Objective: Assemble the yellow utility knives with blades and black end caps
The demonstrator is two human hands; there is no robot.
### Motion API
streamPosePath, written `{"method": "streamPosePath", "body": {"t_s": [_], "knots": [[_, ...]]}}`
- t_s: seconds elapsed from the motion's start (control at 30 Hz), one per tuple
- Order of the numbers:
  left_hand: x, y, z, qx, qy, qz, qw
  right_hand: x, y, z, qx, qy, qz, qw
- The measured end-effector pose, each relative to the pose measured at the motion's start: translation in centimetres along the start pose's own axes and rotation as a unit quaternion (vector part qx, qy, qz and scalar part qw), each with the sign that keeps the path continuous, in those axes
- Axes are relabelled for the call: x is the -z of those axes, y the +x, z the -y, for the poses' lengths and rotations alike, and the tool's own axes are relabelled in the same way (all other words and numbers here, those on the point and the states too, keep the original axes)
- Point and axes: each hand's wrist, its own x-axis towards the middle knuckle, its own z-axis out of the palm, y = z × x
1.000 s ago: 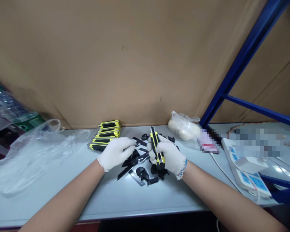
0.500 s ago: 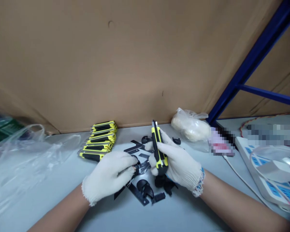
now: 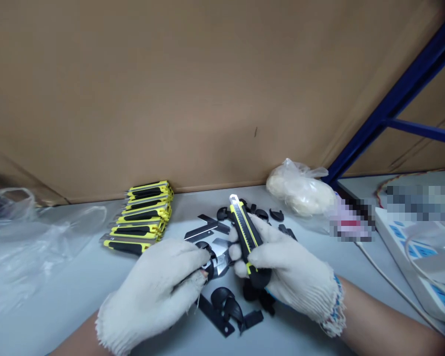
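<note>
Evidently, the two gloved hands are working apart above the table (image 3: pixel 196 203). The right hand (image 3: pixel 296 262) is gripping a yellow-and-black utility knife (image 3: pixel 247 233), whose blade tip (image 3: pixel 234 199) is pointing away from the wearer. The left hand (image 3: pixel 155 291) is touching a black curved piece (image 3: pixel 209 269) with its fingertips; whether they are clamping it cannot be told. Flat blades (image 3: pixel 200 231) are lying between and beyond the hands, and a row of similar knives (image 3: pixel 144 216) is resting beyond the left hand. In judgement, sound handling is requiring the right thumb to be pressing low on the handle, well behind the tip, while the left fingertips are avoiding the loose edges.
</note>
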Motion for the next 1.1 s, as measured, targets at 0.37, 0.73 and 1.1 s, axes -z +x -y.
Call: {"method": "streamPosePath", "body": {"t_s": [0.37,0.73,1.1], "knots": [[0.0,0.3,-0.2,0.011,-0.042,-0.014,0.999,0.1,-0.3,2.1,0.040,0.003,-0.128,0.991],[0.3,0.2,0.3,-0.005,-0.031,-0.003,0.999,0.9,0.6,1.0,-0.018,-0.022,-0.094,0.995],[0.0,0.4,0.4,0.043,-0.052,0.020,0.998,1.3,0.7,1.0,0.016,-0.085,-0.075,0.993]]}}
